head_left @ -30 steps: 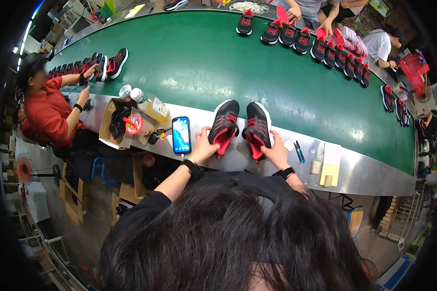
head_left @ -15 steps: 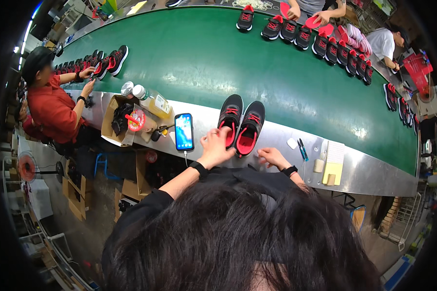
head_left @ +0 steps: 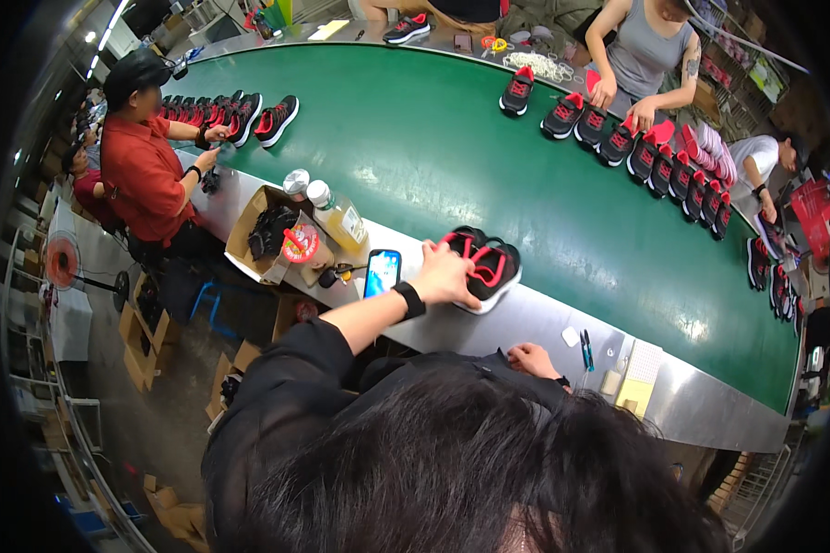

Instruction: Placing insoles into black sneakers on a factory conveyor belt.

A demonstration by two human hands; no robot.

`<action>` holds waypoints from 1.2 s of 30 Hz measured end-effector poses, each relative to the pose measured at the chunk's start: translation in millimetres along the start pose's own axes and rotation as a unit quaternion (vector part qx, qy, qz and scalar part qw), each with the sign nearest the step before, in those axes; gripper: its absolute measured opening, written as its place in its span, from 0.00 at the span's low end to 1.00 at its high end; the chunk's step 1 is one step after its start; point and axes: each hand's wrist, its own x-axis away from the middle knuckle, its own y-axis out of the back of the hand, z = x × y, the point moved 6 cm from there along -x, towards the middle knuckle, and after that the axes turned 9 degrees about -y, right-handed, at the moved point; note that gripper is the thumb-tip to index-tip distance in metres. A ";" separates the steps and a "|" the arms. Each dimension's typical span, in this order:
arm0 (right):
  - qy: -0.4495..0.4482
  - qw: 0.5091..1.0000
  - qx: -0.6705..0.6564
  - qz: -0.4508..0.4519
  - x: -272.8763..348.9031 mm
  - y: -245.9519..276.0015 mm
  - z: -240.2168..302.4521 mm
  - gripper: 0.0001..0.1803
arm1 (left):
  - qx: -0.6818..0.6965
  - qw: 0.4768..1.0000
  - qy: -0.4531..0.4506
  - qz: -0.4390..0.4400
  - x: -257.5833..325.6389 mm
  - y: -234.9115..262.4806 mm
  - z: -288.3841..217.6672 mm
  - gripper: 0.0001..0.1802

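A pair of black sneakers (head_left: 503, 264) with red lining and white soles is where the steel ledge (head_left: 553, 318) meets the green belt. My left hand (head_left: 444, 276) reaches over their near left side, its thumb low by a white sole and its fingers at the red-lined openings. My palm and fingers hide part of the shoes. Lower right of the pair, my right hand (head_left: 529, 358) rests by the ledge's near edge. Its fingers are loosely curled in, with nothing visible in them, and it is apart from the shoes.
Left of my hands are a phone (head_left: 382, 273), a bottle of yellow liquid (head_left: 343, 224), a lidded cup (head_left: 306, 247) and an open carton (head_left: 240, 241). Blue pens (head_left: 587, 350) and a pad (head_left: 638, 378) lie right. Co-workers handle sneakers across the green belt (head_left: 415, 120) and far left.
My left hand has taken hold of the sneaker pair, which has turned and tilted. My right hand has drawn back toward my body. The whole view has shifted.
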 end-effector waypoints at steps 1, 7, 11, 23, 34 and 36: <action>0.003 1.000 0.003 0.003 0.3 2.4 -3.5 0.15 | -0.007 1.000 0.022 0.006 -6.9 22.3 10.0 0.40; 0.048 0.999 0.010 0.019 3.3 10.4 16.9 0.14 | -0.151 0.967 0.183 -0.094 -10.9 155.7 118.9 0.37; 0.036 0.999 0.017 0.002 -1.1 22.2 15.7 0.14 | -0.167 0.919 0.275 -0.228 -10.1 192.3 148.9 0.45; -0.085 0.984 -0.023 0.156 -29.0 40.1 36.4 0.18 | 0.135 0.968 0.152 -0.148 -54.1 -113.8 34.7 0.32; 0.084 0.903 -0.420 0.029 -252.3 130.7 331.1 0.21 | 0.036 0.928 0.247 -0.276 -105.2 -87.6 124.4 0.14; 0.110 0.887 -0.448 -0.018 -313.1 152.3 393.3 0.23 | 0.059 0.922 0.269 -0.272 -109.8 -84.5 124.0 0.14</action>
